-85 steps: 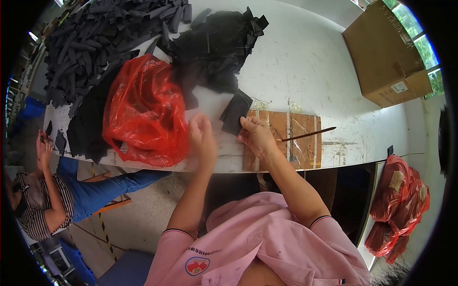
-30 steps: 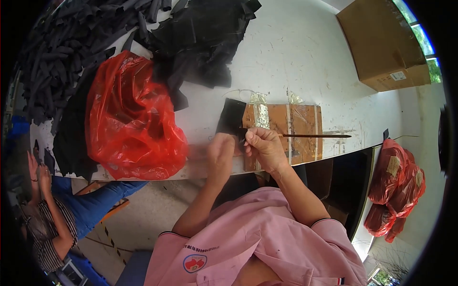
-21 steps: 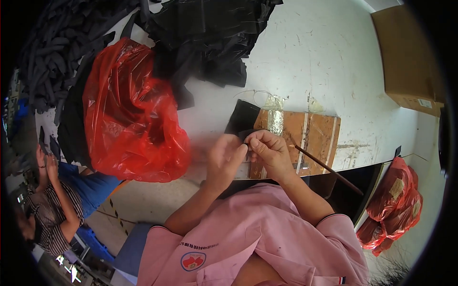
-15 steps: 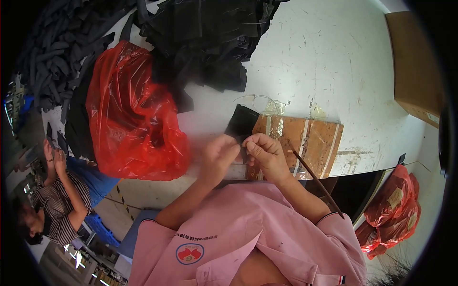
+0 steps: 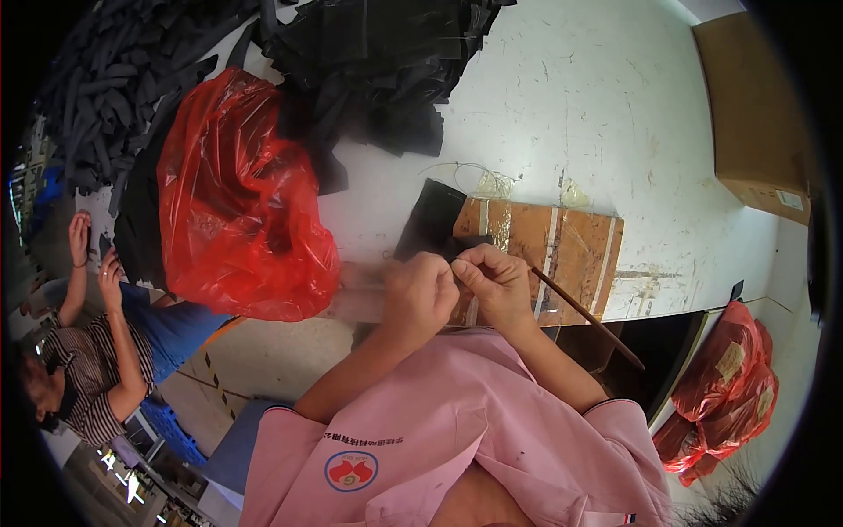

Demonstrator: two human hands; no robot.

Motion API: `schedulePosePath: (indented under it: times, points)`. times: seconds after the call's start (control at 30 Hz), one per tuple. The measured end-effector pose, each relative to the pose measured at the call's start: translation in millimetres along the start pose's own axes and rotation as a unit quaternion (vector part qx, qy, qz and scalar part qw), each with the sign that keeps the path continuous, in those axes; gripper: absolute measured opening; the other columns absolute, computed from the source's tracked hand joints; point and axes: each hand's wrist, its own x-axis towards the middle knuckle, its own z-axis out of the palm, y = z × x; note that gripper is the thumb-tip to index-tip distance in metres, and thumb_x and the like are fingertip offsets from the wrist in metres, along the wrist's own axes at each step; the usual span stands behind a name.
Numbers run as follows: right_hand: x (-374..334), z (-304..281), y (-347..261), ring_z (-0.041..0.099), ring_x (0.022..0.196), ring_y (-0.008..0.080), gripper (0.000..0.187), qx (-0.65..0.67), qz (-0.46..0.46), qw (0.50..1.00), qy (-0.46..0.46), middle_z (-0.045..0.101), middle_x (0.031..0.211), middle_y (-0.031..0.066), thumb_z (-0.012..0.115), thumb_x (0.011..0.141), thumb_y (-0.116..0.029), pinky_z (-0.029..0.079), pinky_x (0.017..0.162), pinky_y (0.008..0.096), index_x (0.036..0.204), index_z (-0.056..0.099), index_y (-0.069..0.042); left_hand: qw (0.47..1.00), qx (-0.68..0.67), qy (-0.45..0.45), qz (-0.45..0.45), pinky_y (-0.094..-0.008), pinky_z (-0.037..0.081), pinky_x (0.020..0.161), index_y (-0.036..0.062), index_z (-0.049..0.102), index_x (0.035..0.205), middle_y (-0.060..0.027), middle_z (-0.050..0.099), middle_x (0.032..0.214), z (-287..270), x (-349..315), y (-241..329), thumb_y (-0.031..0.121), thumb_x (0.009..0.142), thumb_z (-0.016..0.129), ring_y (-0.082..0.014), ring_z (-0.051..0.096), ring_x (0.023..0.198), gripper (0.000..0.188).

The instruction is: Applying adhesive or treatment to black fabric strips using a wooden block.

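My left hand [image 5: 423,292] and my right hand [image 5: 497,281] are close together over the front edge of the table, fingertips almost meeting. The right thumb and forefinger pinch at a small dark fabric piece [image 5: 471,242], partly hidden by the fingers. My left fingers are curled closed; what they hold cannot be made out. Just beyond the hands, a flat black fabric piece [image 5: 432,215] lies against the left side of a taped brown cardboard sheet [image 5: 580,255]. A thin brown stick [image 5: 590,318] slants from beside my right hand out past the table edge.
On the left of the white table [image 5: 562,105] sits a crumpled red plastic bag [image 5: 250,211]. Black fabric pieces [image 5: 378,70] are heaped behind it. A cardboard box [image 5: 755,114] stands far right, red bags [image 5: 724,386] below. Another person [image 5: 105,360] works at the left.
The left hand has come slightly right and lower, its fingers more curled. The dark piece now shows above the right fingers. The view has shifted a little; the other person's hands have moved apart.
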Motion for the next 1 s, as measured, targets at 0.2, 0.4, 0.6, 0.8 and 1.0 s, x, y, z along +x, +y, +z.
schedulePosePath:
  times: [0.2,0.4,0.6,0.8,1.0]
  points:
    - [-18,-3,17,0.052,0.059,0.0293,0.008,-0.413,-0.344,0.837,0.096,0.049,0.066,0.0118,0.061,0.067,-0.006,0.043,0.051,0.0373,0.071,0.055,-0.004,0.983,-0.007,0.181,-0.007,-0.02,0.038,0.043,0.0006,0.051,0.074,-0.0022,0.053,0.06,31,-25,-17,-0.011,0.066,0.053,-0.007,0.048,0.048,0.014]
    - [-37,-6,39,0.053,0.061,0.0305,0.008,-0.476,-0.361,0.787,0.154,0.048,0.067,0.0123,0.056,0.065,-0.005,0.045,0.052,0.0368,0.072,0.053,-0.005,0.862,-0.426,0.104,-0.254,-0.0193,0.031,0.037,0.0052,0.044,0.08,-0.0001,0.046,0.067,25,-33,-1,-0.008,0.067,0.051,-0.0047,0.042,0.05,0.02]
    - [-53,-24,36,0.056,0.062,0.0219,0.016,-0.182,-0.282,0.937,0.099,0.05,0.063,0.0095,0.061,0.068,-0.005,0.044,0.051,0.031,0.082,0.055,0.001,0.796,-0.545,-0.045,-0.259,-0.0175,0.023,0.033,0.007,0.044,0.079,-0.0008,0.045,0.068,19,-31,27,-0.009,0.063,0.048,-0.0056,0.035,0.044,0.023]
    - [-56,-22,41,0.039,0.053,0.0059,0.011,0.349,0.053,0.932,-0.085,0.044,0.062,-0.0023,0.059,0.08,-0.017,0.031,0.045,0.0186,0.079,0.055,-0.007,0.919,-0.356,0.07,-0.154,-0.0165,0.034,0.046,0.0016,0.048,0.082,-0.0016,0.05,0.069,40,-28,6,-0.009,0.065,0.048,-0.0056,0.045,0.053,0.02]
    - [-64,-32,31,0.041,0.054,0.0062,0.02,0.132,-0.049,0.988,-0.059,0.047,0.063,-0.003,0.059,0.081,-0.024,0.032,0.046,0.0185,0.072,0.052,-0.008,0.896,-0.411,0.038,-0.163,-0.0179,0.04,0.051,0.0003,0.05,0.086,-0.0067,0.057,0.075,32,-36,21,-0.009,0.068,0.051,-0.0088,0.053,0.059,0.021]
